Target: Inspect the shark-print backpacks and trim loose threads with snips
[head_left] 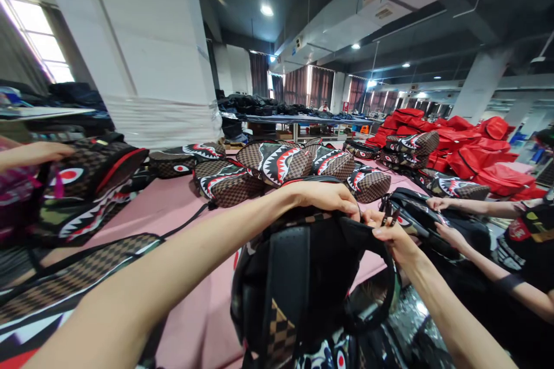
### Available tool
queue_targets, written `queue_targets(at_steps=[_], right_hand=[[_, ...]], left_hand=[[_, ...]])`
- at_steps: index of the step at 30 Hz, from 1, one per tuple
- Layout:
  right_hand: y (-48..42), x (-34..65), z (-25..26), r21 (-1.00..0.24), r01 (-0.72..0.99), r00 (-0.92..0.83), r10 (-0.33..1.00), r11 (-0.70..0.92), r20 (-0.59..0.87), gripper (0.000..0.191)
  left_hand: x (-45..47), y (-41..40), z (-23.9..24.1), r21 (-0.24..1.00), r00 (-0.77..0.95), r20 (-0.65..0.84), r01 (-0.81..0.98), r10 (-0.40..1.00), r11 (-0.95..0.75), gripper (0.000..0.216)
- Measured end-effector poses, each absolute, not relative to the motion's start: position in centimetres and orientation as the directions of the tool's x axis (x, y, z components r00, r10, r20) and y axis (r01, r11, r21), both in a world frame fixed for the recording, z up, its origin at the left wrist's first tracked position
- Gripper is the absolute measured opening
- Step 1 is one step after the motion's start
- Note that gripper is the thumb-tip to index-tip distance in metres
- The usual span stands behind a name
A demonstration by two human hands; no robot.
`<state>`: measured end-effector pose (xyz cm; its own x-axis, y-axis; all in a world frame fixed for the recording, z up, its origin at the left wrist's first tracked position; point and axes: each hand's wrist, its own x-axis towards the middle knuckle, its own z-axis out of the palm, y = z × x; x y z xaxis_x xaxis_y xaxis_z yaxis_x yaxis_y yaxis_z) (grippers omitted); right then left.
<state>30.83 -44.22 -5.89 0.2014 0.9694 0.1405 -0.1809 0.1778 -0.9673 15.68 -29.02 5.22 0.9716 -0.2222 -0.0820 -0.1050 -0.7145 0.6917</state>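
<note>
A black backpack (303, 282) with checkered brown trim stands upright in front of me on the pink table (173, 207). My left hand (326, 195) curls over its top edge and grips it. Just to the right, my right hand (392, 236) pinches the backpack's top strap or handle, with a small dark tool-like object between the fingers that I cannot make out.
Several brown checkered shark-mouth bags (277, 164) lie across the table's far side. More such backpacks (86, 184) sit at the left, where another person's hand (38, 153) rests. A co-worker's hands (445, 219) work on a bag at the right. Red bags (467, 144) are piled behind.
</note>
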Motion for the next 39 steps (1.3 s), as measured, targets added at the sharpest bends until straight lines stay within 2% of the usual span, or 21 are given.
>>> queue_targets(at_steps=[2,7,9,12,14,18,21,23,24,26,27,28,29,31,32,33,35,39], right_hand=[[-44.2,30.7,-5.7,-0.972,-0.163,0.224,0.966,0.171,0.132,0.033],[-44.7,30.4,-5.7,-0.984,-0.093,0.257,0.958,0.154,0.126,0.038],[-45.0,30.0,-5.4,-0.986,-0.061,0.296,0.946,0.158,0.134,0.036],[-45.5,28.9,-4.6,-0.985,-0.001,0.353,0.922,0.170,0.159,0.033],[-45.9,28.2,-3.9,-0.982,0.105,0.399,0.897,0.158,0.188,0.030],[-46.8,27.3,-3.2,-0.937,0.345,0.496,0.836,0.060,0.236,0.024],[-47.1,26.9,-3.3,-0.922,0.388,0.512,0.828,0.017,0.230,0.024],[-47.2,26.8,-3.4,-0.932,0.361,0.545,0.805,0.026,0.233,0.023],[-47.1,26.7,-3.5,-0.943,0.332,0.567,0.791,0.038,0.231,0.022],[-46.9,26.7,-3.6,-0.965,0.254,0.589,0.780,0.071,0.212,0.023],[-46.8,26.7,-3.7,-0.973,0.215,0.590,0.782,0.087,0.200,0.024],[-46.7,26.7,-3.7,-0.979,0.178,0.587,0.788,0.099,0.187,0.025],[-46.7,26.8,-3.7,-0.984,0.143,0.582,0.795,0.109,0.172,0.027],[-46.6,26.9,-3.8,-0.990,0.080,0.573,0.807,0.119,0.144,0.030],[-46.5,26.9,-3.8,-0.991,0.055,0.570,0.812,0.119,0.129,0.031],[-46.5,26.9,-3.8,-0.992,0.034,0.566,0.816,0.118,0.116,0.033],[-46.5,26.9,-3.8,-0.994,0.002,0.558,0.825,0.113,0.095,0.035],[-46.7,26.3,-3.7,-0.992,-0.053,0.536,0.841,0.116,0.070,0.036]], left_hand=[[15.8,-29.5,5.4,0.650,0.973,-0.092,-0.102,-0.211,-0.753,0.029],[17.1,-31.8,6.2,0.370,0.960,-0.097,-0.211,-0.264,-0.905,0.022],[17.7,-32.3,6.6,0.322,0.948,-0.138,-0.233,-0.288,-0.918,0.023],[18.2,-32.3,6.9,0.363,0.936,-0.210,-0.195,-0.284,-0.911,0.025],[18.3,-32.0,7.0,0.423,0.934,-0.229,-0.158,-0.274,-0.892,0.026],[18.3,-31.7,7.0,0.488,0.940,-0.221,-0.124,-0.260,-0.864,0.030],[18.1,-31.5,7.0,0.502,0.949,-0.202,-0.113,-0.243,-0.857,0.029],[17.3,-31.8,6.7,0.506,0.970,-0.132,-0.112,-0.205,-0.855,0.023],[16.6,-32.2,6.3,0.507,0.987,-0.033,-0.120,-0.159,-0.854,0.017],[14.4,-33.7,4.5,0.528,0.963,0.269,-0.135,0.014,-0.839,0.014],[13.1,-34.8,3.2,0.563,0.897,0.419,-0.138,0.138,-0.815,0.017],[11.9,-35.9,1.6,0.629,0.836,0.486,-0.132,0.254,-0.766,0.020],[10.9,-37.1,-0.1,0.739,0.835,0.426,-0.099,0.349,-0.666,0.022],[9.7,-39.1,-3.7,0.947,0.903,0.139,-0.002,0.407,-0.321,0.019],[9.7,-39.9,-5.1,0.997,0.883,0.003,0.031,0.469,-0.064,0.023],[10.0,-40.5,-6.3,0.985,0.856,-0.078,-0.011,0.511,0.170,0.029],[11.4,-41.2,-7.4,0.872,0.820,-0.107,-0.194,0.562,0.450,0.039],[14.5,-42.2,-6.2,0.682,0.782,0.033,-0.473,0.622,0.558,0.043]])
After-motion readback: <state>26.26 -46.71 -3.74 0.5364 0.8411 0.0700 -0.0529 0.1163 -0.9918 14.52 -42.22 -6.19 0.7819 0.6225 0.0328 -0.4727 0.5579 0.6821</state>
